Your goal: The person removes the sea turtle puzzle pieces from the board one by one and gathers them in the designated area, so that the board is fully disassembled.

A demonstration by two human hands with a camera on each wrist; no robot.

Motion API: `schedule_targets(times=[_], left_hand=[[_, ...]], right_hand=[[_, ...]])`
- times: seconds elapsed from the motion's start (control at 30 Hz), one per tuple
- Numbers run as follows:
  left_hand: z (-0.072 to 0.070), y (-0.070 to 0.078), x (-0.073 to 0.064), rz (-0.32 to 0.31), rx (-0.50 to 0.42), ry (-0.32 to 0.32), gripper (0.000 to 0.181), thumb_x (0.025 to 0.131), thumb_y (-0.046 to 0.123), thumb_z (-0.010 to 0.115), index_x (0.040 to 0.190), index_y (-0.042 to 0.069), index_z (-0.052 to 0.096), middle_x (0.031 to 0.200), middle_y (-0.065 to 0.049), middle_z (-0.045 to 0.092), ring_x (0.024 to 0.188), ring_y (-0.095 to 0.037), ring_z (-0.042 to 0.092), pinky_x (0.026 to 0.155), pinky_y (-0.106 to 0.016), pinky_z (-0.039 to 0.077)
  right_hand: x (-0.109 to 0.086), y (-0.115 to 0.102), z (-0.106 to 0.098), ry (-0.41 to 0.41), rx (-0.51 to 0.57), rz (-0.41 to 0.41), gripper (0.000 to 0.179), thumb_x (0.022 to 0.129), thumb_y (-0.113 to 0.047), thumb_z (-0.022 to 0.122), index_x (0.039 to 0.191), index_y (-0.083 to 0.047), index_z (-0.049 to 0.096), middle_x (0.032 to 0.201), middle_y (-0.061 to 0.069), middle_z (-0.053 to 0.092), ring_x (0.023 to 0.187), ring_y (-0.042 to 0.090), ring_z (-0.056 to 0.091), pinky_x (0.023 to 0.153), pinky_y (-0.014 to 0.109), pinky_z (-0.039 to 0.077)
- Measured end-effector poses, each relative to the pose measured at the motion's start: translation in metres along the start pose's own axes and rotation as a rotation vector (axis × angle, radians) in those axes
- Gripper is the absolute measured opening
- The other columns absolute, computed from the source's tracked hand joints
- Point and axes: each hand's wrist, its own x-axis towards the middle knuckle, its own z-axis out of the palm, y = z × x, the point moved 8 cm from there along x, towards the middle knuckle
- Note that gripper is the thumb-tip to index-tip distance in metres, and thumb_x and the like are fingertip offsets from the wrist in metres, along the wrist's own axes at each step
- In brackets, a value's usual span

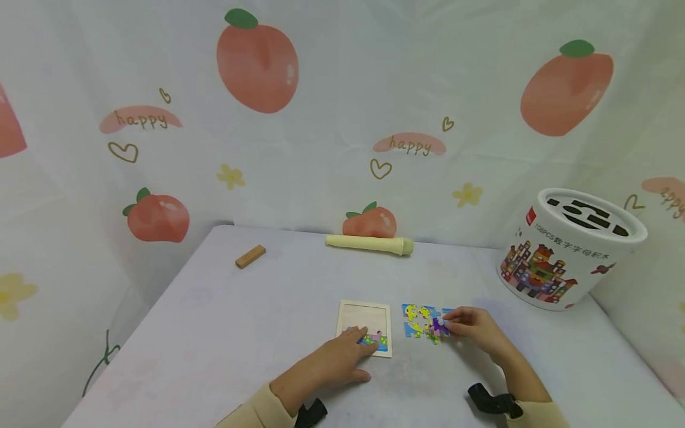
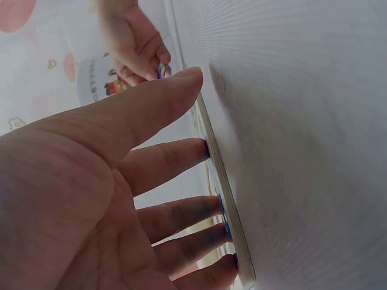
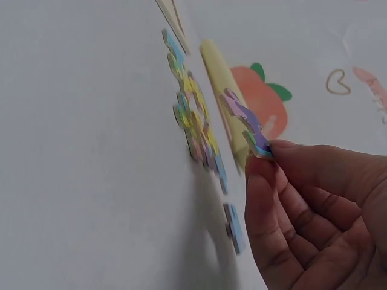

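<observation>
My left hand point(image 1: 338, 360) lies with spread, mostly straight fingers over the lower part of a wooden puzzle tray point(image 1: 365, 302). Its fingertips press on colourful puzzle pieces point(image 1: 382, 341) fitted along the tray's bottom, partly hidden by the hand. The upper part of the tray shows bare wood. Between thumb and index finger, my right hand point(image 1: 478, 331) pinches a purple, pink and green puzzle piece point(image 3: 247, 121), held above the table in the right wrist view. Under it and to its left lie several loose puzzle pieces point(image 1: 415, 311) in blue and yellow, right of the tray.
A yellow toy microphone point(image 1: 366, 244) lies at the table's back edge. Farther left is a small brown wooden block point(image 1: 250, 257). A large white bucket point(image 1: 562, 255) with a slotted lid stands at the back right. Patterned cloth hangs behind the table.
</observation>
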Motion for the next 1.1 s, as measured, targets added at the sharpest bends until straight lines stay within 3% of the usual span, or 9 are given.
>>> schedule_targets(times=[0.27, 0.63, 0.9, 1.1], left_hand=[[0.0, 0.0, 0.0, 0.008, 0.01, 0.011, 0.058, 0.083, 0.044, 0.065, 0.135, 0.025, 0.051, 0.146, -0.009, 0.039, 0.136, -0.027, 0.037, 0.103, -0.042, 0.042], [0.002, -0.001, 0.003, 0.01, 0.016, -0.005, 0.058, 0.083, 0.044, 0.065, 0.136, 0.025, 0.05, 0.147, -0.009, 0.039, 0.136, -0.027, 0.036, 0.105, -0.041, 0.04], [0.001, 0.0, 0.002, 0.023, 0.022, -0.001, 0.058, 0.083, 0.043, 0.065, 0.136, 0.024, 0.05, 0.147, -0.01, 0.039, 0.136, -0.027, 0.037, 0.105, -0.041, 0.04], [0.001, 0.0, 0.001, 0.017, 0.018, 0.0, 0.058, 0.083, 0.043, 0.065, 0.136, 0.024, 0.05, 0.147, -0.009, 0.039, 0.136, -0.027, 0.037, 0.105, -0.041, 0.04]], right_hand=[[-0.007, 0.019, -0.015, 0.016, -0.005, 0.109, 0.033, 0.088, -0.015, 0.062, 0.108, 0.011, 0.059, 0.083, 0.001, 0.068, 0.071, 0.008, 0.061, 0.062, 0.024, 0.051], [-0.01, 0.031, -0.022, 0.025, 0.007, 0.165, 0.029, 0.088, -0.017, 0.063, 0.103, 0.008, 0.06, 0.076, -0.003, 0.067, 0.068, 0.009, 0.06, 0.06, 0.024, 0.05], [-0.011, 0.028, -0.022, 0.036, -0.041, 0.142, 0.03, 0.085, -0.014, 0.066, 0.102, 0.009, 0.06, 0.079, 0.0, 0.065, 0.068, 0.01, 0.058, 0.061, 0.024, 0.052], [-0.011, 0.021, -0.021, -0.005, -0.14, 0.052, 0.039, 0.076, -0.015, 0.076, 0.104, 0.008, 0.061, 0.082, 0.005, 0.058, 0.07, 0.01, 0.049, 0.057, 0.02, 0.046]])
